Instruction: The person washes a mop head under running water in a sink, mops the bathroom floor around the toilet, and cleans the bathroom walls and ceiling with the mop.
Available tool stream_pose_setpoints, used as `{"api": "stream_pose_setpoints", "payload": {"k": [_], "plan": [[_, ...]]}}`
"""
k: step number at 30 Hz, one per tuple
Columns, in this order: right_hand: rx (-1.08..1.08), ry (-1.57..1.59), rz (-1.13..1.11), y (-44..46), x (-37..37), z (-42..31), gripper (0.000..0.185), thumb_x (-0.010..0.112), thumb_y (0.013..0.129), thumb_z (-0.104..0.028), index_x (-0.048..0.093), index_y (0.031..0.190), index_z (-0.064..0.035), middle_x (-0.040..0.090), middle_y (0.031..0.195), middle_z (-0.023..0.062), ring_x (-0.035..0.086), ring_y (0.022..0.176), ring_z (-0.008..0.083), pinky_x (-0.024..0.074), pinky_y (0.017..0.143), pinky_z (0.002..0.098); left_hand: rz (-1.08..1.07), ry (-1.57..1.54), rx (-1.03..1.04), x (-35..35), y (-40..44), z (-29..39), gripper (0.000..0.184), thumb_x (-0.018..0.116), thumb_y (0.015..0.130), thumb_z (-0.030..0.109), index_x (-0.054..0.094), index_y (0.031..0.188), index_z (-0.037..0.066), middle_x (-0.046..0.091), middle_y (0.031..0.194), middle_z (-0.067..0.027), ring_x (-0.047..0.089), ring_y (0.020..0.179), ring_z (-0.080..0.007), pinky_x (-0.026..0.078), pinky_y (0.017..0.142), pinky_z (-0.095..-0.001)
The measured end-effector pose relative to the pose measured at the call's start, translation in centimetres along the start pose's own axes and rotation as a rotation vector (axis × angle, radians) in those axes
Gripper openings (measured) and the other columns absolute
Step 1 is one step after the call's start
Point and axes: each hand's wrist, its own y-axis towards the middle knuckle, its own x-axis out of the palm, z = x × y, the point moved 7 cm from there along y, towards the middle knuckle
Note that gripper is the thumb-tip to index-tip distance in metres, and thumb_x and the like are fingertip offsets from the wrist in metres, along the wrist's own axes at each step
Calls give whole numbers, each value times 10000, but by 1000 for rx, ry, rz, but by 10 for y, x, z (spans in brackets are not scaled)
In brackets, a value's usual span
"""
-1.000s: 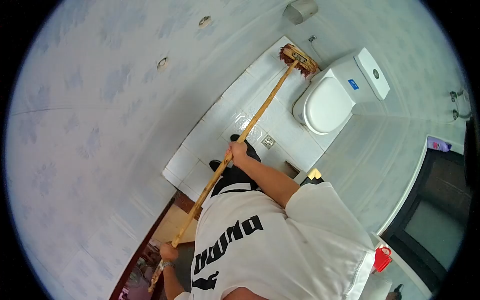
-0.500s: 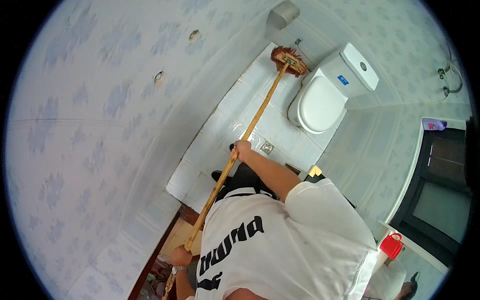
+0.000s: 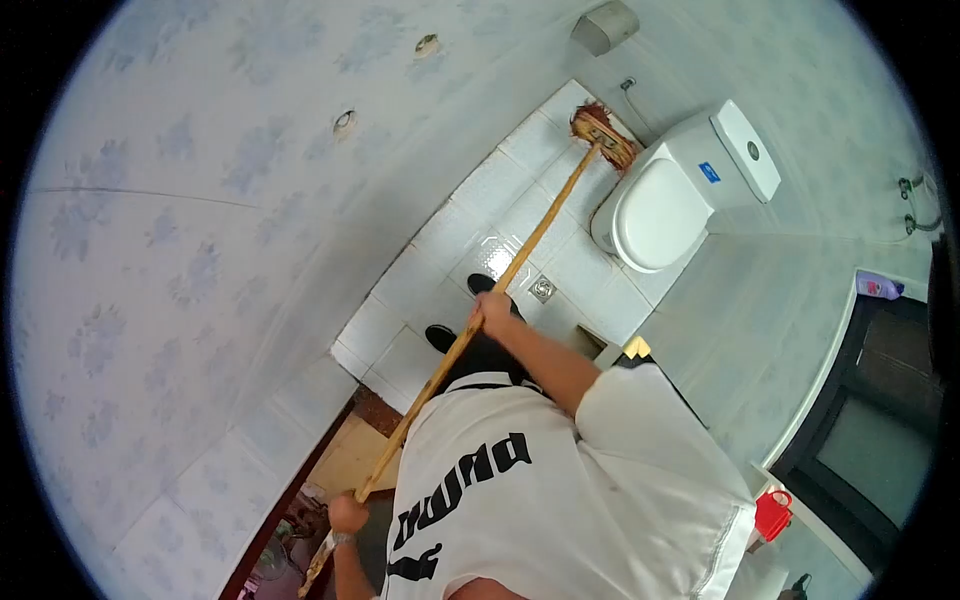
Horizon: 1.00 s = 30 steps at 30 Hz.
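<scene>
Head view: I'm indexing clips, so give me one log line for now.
left hand: grips wooden handle | right hand: grips handle nearer broom head | broom head: on tiled floor beside toilet

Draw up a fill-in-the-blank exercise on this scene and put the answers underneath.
1. On the wooden handle, the left hand is ____ from the broom head than the right hand.
2. The sticker on the toilet is coloured ____.
3. The lettering on the shirt is coloured ____.
4. In the picture, the floor drain lies to the ____ of the handle.

Missing words: farther; blue; black; right.
</scene>
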Motion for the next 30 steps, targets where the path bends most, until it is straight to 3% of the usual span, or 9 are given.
{"api": "stream_pose_setpoints", "payload": {"k": [5, 7, 9, 10, 11, 13, 16, 24, 30], "plan": [[-23, 86, 96, -66, 7, -11, 119, 540, 791, 6, 496, 680, -2, 458, 559, 124, 477, 448, 271, 445, 428, 428, -8, -53, -61, 8, -4, 6, 199, 634, 662, 117, 673, 782, -36, 641, 719, -245, 635, 666, -396, 535, 632, -453], [-102, -42, 68, -40, 1, -21, 127, 531, 787, 9, 498, 664, 7, 471, 570, 129, 485, 450, 277, 437, 413, 422, -32, -70, -3, 8, -2, 5, 214, 622, 664, 118, 665, 781, -56, 632, 711, -258, 632, 659, -398, 532, 631, -453], [60, -65, 125, -27, -4, -26, 137, 513, 796, 9, 494, 660, 6, 477, 578, 123, 492, 460, 275, 441, 418, 412, -57, -59, -34, 2, 1, 11, 210, 632, 649, 120, 675, 777, -42, 637, 710, -247, 636, 663, -388, 531, 620, -448], [-25, -23, 87, -40, -1, -28, 157, 504, 806, -4, 483, 651, -7, 469, 576, 120, 489, 462, 274, 436, 412, 409, -32, -37, -83, -22, 0, 20, 203, 636, 652, 124, 684, 781, -26, 643, 714, -237, 640, 668, -380, 532, 618, -442], [65, 73, 111, -36, 2, -5, 154, 504, 814, -28, 483, 661, -23, 446, 565, 111, 472, 475, 269, 441, 442, 416, -14, -14, -136, -33, -1, 24, 197, 639, 655, 127, 692, 786, -10, 649, 718, -227, 645, 674, -372, 533, 617, -436], [184, 222, -24, -69, 19, 1, 186, 523, 793, -20, 451, 622, -33, 417, 547, 107, 453, 449, 257, 460, 466, 432, 12, 55, -137, -10, -12, -18, 206, 653, 670, 153, 708, 821, 25, 660, 730, -209, 653, 685, -360, 532, 616, -440], [208, 299, -157, -62, 27, -11, 166, 520, 793, -17, 460, 641, -46, 415, 557, 90, 443, 480, 246, 462, 510, 428, 132, 151, -178, -14, 4, -16, 200, 671, 683, 183, 704, 824, 44, 666, 736, -198, 657, 678, -349, 533, 614, -442], [88, 329, -176, -81, 26, -55, 159, 549, 784, -37, 480, 643, -69, 432, 564, 73, 448, 480, 241, 454, 499, 420, 193, 113, -244, -6, 26, -5, 155, 676, 698, 203, 640, 710, 53, 648, 684, -177, 644, 637, -359, 521, 580, -451], [-9, 243, -98, -102, 20, -70, 97, 567, 818, -51, 493, 756, -50, 451, 602, 71, 461, 507, 219, 449, 512, 406, 190, -37, -65, 40, 47, -21, 181, 676, 704, 206, 644, 679, 30, 620, 631, -190, 625, 593, -367, 502, 535, -443]]}}
